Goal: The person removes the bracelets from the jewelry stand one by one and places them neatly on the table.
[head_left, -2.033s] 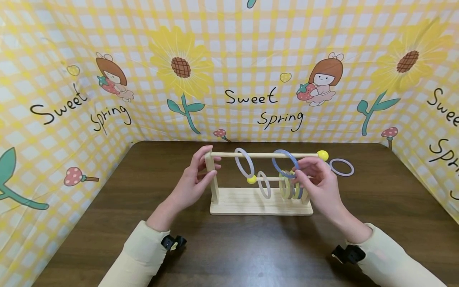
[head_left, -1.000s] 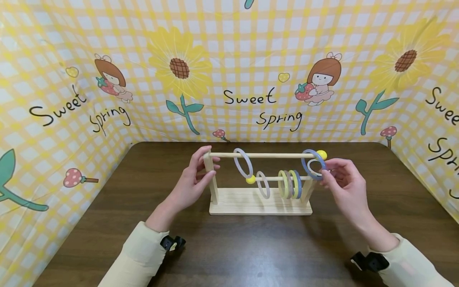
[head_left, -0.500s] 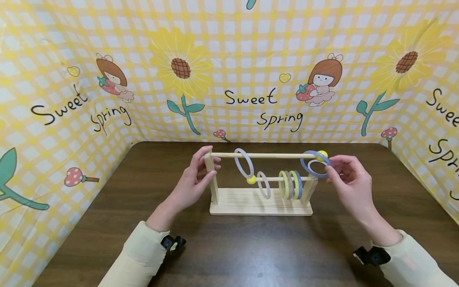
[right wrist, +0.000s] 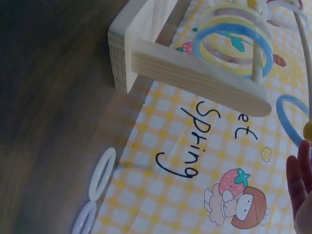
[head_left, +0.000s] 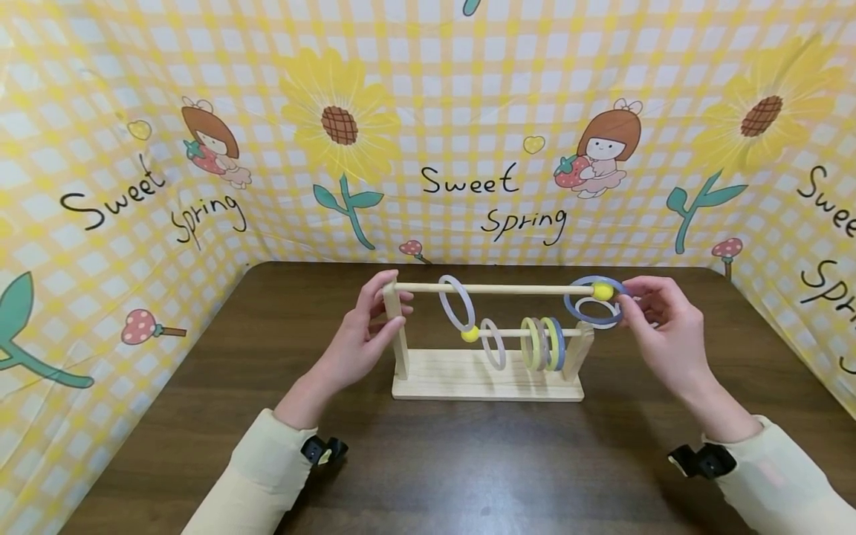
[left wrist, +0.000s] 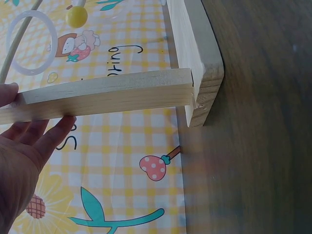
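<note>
Fingers of the right hand (head_left: pixel 669 331) pinch the blue ring (right wrist: pixel 281 111) at the yellow ball (head_left: pixel 602 290) of the upper rod (head_left: pixel 521 290); whether it encircles the ball is hard to tell. The right wrist view crops ring and hand. The left hand (head_left: pixel 361 338) grips the wooden upright (left wrist: pixel 126 92), and the blue ring partly covers a white ring (right wrist: pixel 110 169) on the bench (head_left: pixel 435 461).

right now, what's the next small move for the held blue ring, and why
Probably ease the blue ring outward, clear of the yellow ball: the right hand pinches it, it has slid along the top rod to that ball, and the left hand grips the post at the other end.
</note>
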{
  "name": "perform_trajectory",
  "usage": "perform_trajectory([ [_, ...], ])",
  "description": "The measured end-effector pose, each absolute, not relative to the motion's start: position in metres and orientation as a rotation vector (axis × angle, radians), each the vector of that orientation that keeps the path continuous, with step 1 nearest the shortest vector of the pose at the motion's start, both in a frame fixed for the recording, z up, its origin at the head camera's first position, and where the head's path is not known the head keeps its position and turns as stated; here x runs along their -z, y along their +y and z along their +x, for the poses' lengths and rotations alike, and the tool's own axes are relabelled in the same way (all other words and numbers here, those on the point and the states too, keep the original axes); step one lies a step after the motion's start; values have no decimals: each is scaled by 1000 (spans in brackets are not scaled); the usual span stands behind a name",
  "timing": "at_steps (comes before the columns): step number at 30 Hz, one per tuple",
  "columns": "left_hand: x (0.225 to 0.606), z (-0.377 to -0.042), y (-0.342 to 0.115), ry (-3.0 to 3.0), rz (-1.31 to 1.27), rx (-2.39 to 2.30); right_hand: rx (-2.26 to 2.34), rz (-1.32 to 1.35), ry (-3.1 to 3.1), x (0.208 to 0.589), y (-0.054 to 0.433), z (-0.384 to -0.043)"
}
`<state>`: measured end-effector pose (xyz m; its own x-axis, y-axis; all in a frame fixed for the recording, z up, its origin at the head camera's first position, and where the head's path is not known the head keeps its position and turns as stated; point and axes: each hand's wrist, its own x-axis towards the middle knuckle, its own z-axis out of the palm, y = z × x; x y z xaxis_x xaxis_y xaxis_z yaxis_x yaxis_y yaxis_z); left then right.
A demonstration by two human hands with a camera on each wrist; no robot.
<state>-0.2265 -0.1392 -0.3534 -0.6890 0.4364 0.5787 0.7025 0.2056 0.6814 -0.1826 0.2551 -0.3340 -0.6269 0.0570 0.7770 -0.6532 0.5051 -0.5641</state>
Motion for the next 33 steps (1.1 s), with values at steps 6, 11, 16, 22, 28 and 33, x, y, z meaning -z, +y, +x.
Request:
perform_trajectory([
  [6, 353, -227, -138, -2226, -1083, 1476, -1151, 431, -1984, 329, 266, -187],
  [11, 354, -227, -138, -2221, -1081, 1487, -1131, 403, -1977, 320, 274, -188],
  [16, 355, -227, -139, -2218, -1088, 1490, -1124, 387, -1955, 314, 287, -191],
  [22, 354, -227, -139, -2230, -1074, 1488, -1106, 417, -1952, 313, 304, -200],
  [28, 355, -227, -139, -2234, -1076, 1484, -975, 410, -2028, 318, 324, -208],
  [33, 355, -226, -139, -2239, -1074, 1475, -856, 408, -2108, 325, 342, -214],
])
